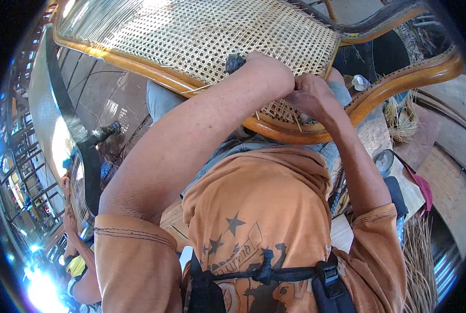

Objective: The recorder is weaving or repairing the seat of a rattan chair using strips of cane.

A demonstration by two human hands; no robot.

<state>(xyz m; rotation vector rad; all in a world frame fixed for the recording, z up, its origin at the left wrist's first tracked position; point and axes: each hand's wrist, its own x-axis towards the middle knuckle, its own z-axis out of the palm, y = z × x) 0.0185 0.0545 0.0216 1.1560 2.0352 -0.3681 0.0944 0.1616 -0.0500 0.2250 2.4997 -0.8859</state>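
Observation:
A woven cane panel [274,31] in a glossy brown curved wooden frame [290,133] lies across my lap. My left hand [277,70] is bent over the panel near its closer end, its fingers hidden behind the wrist. Beside it sticks out a dark, black-wrapped knob or handle [235,63]; whether I hold it I cannot make out. My right hand [312,95] touches the left at the panel's corner. Its fingers are closed in a pinch, and what is between them is hidden. Loose cane ends [297,120] poke out along the frame's inner edge.
On the left stands another cane panel with a black-covered frame [66,99], a person's arm [71,224] behind it. A curved wooden rail [410,78] with a row of holes sweeps to the right. Bundled cane strands [418,261] and a coil of strips [401,122] lie there.

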